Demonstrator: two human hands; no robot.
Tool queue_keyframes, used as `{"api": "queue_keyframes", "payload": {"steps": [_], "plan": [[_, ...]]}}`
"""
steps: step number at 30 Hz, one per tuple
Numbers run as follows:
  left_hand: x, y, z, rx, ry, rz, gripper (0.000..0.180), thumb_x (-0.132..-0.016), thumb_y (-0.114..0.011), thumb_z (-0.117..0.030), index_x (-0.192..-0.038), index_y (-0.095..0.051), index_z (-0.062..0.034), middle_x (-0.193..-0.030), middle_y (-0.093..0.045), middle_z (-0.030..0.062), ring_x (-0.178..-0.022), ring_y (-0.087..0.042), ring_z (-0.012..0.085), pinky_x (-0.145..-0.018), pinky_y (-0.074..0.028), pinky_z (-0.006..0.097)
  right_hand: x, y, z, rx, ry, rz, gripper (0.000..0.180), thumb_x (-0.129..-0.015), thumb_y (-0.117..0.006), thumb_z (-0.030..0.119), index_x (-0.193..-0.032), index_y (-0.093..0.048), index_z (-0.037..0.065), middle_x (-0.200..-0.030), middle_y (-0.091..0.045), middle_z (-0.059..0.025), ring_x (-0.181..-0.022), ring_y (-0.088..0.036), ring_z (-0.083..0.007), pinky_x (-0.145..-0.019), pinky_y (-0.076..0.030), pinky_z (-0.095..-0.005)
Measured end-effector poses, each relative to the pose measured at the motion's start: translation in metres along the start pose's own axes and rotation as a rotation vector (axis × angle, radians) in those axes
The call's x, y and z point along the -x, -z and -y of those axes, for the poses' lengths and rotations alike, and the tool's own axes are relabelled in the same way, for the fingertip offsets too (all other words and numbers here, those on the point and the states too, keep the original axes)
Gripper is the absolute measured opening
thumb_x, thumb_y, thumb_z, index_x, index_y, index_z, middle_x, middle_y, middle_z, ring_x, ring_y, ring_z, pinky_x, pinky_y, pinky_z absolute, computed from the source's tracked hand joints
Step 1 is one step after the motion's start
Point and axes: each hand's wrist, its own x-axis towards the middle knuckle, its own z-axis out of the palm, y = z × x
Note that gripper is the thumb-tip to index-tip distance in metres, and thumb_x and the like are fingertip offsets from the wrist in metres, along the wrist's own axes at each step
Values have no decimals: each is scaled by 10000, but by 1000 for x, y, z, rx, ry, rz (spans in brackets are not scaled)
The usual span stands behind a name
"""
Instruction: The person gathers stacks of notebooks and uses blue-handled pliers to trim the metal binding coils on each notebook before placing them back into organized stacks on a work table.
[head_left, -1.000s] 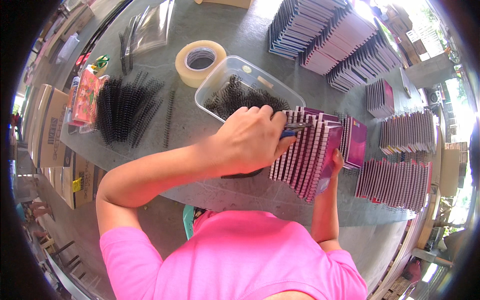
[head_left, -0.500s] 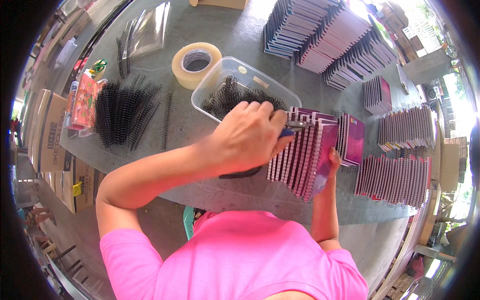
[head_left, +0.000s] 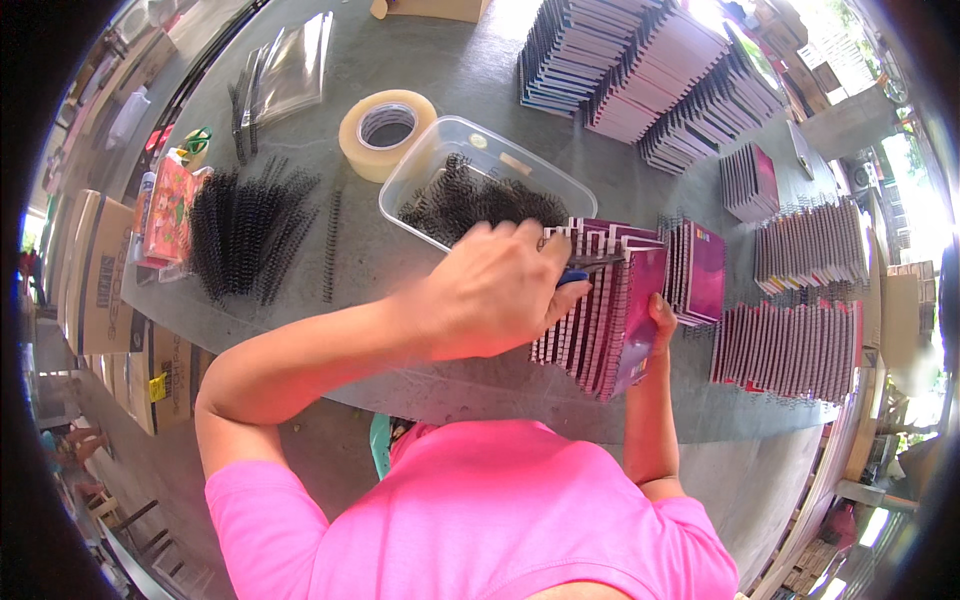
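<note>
My left hand [head_left: 500, 285] is closed round a blue-handled pair of pliers [head_left: 574, 277]. Their narrow metal jaws lie against the upper ends of black spiral coils on a row of purple-covered notebooks [head_left: 640, 310]. My right hand [head_left: 661, 318] grips that row from its right side, thumb on the purple cover and most fingers hidden behind it. Just beyond my left hand, a clear plastic tub [head_left: 535, 152] holds a tangle of short black coil pieces [head_left: 480, 200]. A further purple spiral notebook stack [head_left: 705, 270] stands right of the held row.
Left on the grey table [head_left: 400, 395] lie long black coils [head_left: 250, 230], clear plastic sheets [head_left: 290, 70] and an orange-red packet [head_left: 170, 225]. A tape roll [head_left: 350, 140] touches the tub's side. Tall notebook stacks [head_left: 650, 70] stand at the back; spiral notebooks [head_left: 785, 345] line the right.
The pliers in my left hand have shifted slightly at the coil ends, their jaws now looking darker and narrower. My right hand still grips the notebooks; the view has moved a little.
</note>
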Motion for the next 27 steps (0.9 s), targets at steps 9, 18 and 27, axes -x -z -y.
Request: {"api": "queue_keyframes", "payload": {"steps": [9,18,27], "plan": [[82,2,11,54,241,-8,345,-804,-574,-239,-1056,-525,-8,-934,-512,185,-844,-526,350,-764,-426,408,49,24,24,179,-93,-139,701,-641,-687,316,-1192,-451,-46,-1067,-588,-169,-900,-604,-280,-796,-498,-376],[186,-95,97,-606,279,-457,509,-790,-617,-322,-1196,-486,-43,-1138,-451,163,-1089,-406,356,-927,-323,486,86,-22,21,2158,7,-356,1117,-468,-806,362,-1376,-231,57,-1112,-486,-188,-1052,-471,-345,-909,-368,-423],[-5,-96,-57,-265,-651,15,833,-630,-738,-281,-1358,-336,-228,-1362,-306,221,-1248,-317,379,-1023,-261,495,99,-3,-10,2070,200,-388,1065,-506,-777,431,-1333,-278,-17,-1183,-460,-220,-1115,-440,-351,-938,-350,-423]]}}
